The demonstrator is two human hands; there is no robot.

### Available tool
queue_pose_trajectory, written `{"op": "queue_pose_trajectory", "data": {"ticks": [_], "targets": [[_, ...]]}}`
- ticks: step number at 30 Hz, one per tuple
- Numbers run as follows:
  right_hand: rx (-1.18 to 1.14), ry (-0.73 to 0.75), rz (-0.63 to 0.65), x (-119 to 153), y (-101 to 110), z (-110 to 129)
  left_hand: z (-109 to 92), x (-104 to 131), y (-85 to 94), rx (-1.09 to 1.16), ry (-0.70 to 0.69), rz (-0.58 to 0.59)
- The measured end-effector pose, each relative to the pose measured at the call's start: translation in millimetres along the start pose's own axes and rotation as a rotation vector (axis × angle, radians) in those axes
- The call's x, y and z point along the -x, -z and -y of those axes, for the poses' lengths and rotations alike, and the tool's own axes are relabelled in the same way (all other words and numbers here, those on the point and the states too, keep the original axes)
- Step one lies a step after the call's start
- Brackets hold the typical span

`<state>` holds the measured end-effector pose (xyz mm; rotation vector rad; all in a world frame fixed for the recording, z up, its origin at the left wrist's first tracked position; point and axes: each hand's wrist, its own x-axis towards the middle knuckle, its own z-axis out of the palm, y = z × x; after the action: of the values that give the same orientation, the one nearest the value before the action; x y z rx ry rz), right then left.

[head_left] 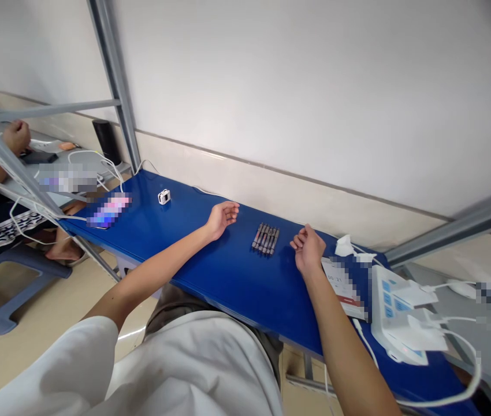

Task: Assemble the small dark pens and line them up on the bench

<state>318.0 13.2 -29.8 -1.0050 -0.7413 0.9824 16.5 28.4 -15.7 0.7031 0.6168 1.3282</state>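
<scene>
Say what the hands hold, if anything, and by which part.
Nothing visible: the left hand and right hand are loosely curled, apart from the row of pens between them.

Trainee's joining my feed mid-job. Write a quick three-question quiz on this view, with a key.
1. Pick one: the pens lie
A) between the left hand and the right hand
B) on the stool
C) behind the speaker
2. True or false: the left hand rests on the phone.
3. Which of those two hands is nearer the power strip?

Key: 1. A. 2. False. 3. The right hand.
</scene>
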Motion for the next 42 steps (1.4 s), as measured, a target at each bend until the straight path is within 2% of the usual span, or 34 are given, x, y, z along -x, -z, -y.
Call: {"op": "queue_pose_trajectory", "data": {"ticks": [42], "targets": [[0.076,0.041,0.005,6.2,-6.0,4.2,-4.9,5.7,-6.9,-0.071,0.010,0.015]]}}
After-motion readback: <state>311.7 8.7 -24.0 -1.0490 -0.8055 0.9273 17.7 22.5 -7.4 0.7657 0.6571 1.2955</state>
